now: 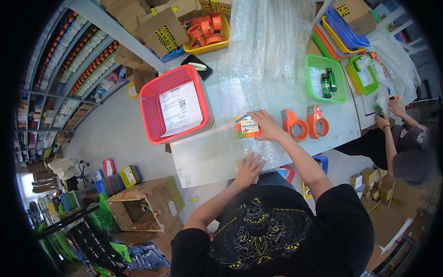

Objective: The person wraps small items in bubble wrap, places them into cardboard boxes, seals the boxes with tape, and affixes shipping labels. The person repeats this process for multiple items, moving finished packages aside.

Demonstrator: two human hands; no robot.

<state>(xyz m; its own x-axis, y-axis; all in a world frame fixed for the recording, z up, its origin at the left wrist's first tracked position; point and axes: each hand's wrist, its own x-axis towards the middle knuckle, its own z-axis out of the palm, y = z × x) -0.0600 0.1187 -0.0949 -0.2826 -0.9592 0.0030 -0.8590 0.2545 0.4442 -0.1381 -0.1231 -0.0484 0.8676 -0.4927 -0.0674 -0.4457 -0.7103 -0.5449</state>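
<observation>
My right hand (pixel 265 124) grips a small orange, white and green box (pixel 245 126) lying on a strip of bubble wrap (pixel 247 146) across the white table (pixel 194 161). My left hand (pixel 249 168) rests with fingers spread on the wrap near the front edge. Just right of my right hand stand two orange tape dispensers (pixel 295 124). To the left sits a stack of baskets, a red one (pixel 147 111) on top, with a white label sheet (pixel 177 110) inside.
Behind are bubble-wrap sheets (pixel 267 32) and a yellow basket of tape dispensers (pixel 221 41). A green basket (pixel 341 78) holds two dark bottles. A co-worker (pixel 410 152) handles a wrapped item at right. Shelving (pixel 69 51) and cardboard boxes (pixel 138 207) are at left.
</observation>
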